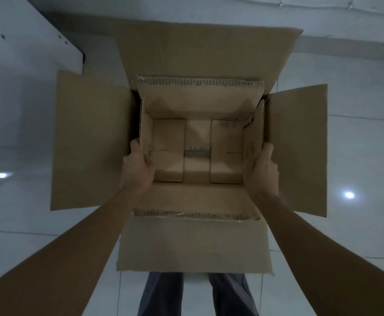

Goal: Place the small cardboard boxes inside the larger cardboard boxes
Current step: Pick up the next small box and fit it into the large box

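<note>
A large brown cardboard box [86,142] stands on the floor below me, all its flaps spread outward. A smaller open cardboard box [198,99] sits inside its opening, its own flaps folded up against the walls. My left hand [137,169] grips the small box's left wall, thumb inside and fingers outside. My right hand [260,172] grips the right wall the same way. The small box's bottom flaps [168,149] show inside; nothing lies in it.
The floor is pale glossy tile [357,156] with two light reflections. A white panel with screw holes [15,65] lies at the upper left. My legs in dark trousers [161,293] stand just behind the large box's near flap.
</note>
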